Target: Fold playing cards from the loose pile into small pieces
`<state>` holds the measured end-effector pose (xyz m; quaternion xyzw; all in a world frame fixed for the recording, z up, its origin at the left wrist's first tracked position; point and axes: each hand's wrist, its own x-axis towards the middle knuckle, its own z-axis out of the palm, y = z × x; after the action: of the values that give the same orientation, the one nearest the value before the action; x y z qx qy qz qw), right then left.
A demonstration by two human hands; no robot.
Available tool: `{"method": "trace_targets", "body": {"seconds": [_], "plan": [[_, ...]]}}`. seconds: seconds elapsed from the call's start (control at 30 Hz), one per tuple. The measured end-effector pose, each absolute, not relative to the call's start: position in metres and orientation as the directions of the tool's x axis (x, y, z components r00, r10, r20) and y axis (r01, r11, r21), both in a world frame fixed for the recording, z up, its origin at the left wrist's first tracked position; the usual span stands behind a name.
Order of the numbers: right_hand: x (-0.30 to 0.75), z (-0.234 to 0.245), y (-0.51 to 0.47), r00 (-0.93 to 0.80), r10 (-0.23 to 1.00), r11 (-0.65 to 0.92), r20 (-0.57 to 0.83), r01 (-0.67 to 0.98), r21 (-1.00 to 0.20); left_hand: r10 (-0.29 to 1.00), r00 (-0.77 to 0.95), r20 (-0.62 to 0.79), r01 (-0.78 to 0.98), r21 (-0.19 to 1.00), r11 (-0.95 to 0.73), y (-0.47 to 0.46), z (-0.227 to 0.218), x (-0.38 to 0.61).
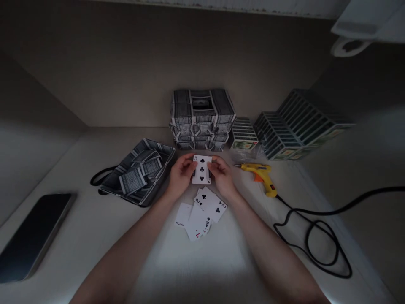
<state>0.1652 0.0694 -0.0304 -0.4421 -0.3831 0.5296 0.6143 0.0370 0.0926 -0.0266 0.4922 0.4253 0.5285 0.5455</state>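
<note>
A three of clubs playing card (201,169) is held upright, face toward me, between both hands. My left hand (182,173) pinches its left edge, thumb on the face. On the right edge, my right hand (222,173) grips the same way. Other cards seem to sit behind it, but I cannot tell how many. Just below the hands lies a loose pile of face-up playing cards (217,207), with a two of clubs on top and an ace and a seven partly showing.
Left stands an open card-patterned box (141,202) with loose cards inside. A patterned case (202,122) stands behind my hands. To the right are stacked card boxes (286,152), a yellow glue gun (264,173) and its looped black cable (316,264). A dark phone-like slab (34,236) lies far left.
</note>
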Motion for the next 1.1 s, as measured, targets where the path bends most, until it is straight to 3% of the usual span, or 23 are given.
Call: {"method": "trace_targets", "body": {"seconds": [0.53, 0.83, 1.1], "plan": [[0.1595, -0.0239, 0.0661, 0.082, 0.997, 0.039, 0.014, -0.311, -0.95, 0.996, 0.085, -0.01, -0.204, 0.979, 0.027, 0.0916, -0.026, 0.0339], [0.1591, -0.0217, 0.0656, 0.081, 0.994, -0.033, -0.067, -0.367, -0.93, 0.994, 0.092, -0.065, -0.27, 0.959, 0.087, 0.0916, -0.0265, 0.0336], [0.1603, -0.0272, 0.0683, 0.058, 0.994, -0.065, -0.096, -0.397, -0.915, 0.998, 0.064, -0.013, -0.211, 0.977, 0.027, 0.0918, -0.0254, 0.0342]]}}
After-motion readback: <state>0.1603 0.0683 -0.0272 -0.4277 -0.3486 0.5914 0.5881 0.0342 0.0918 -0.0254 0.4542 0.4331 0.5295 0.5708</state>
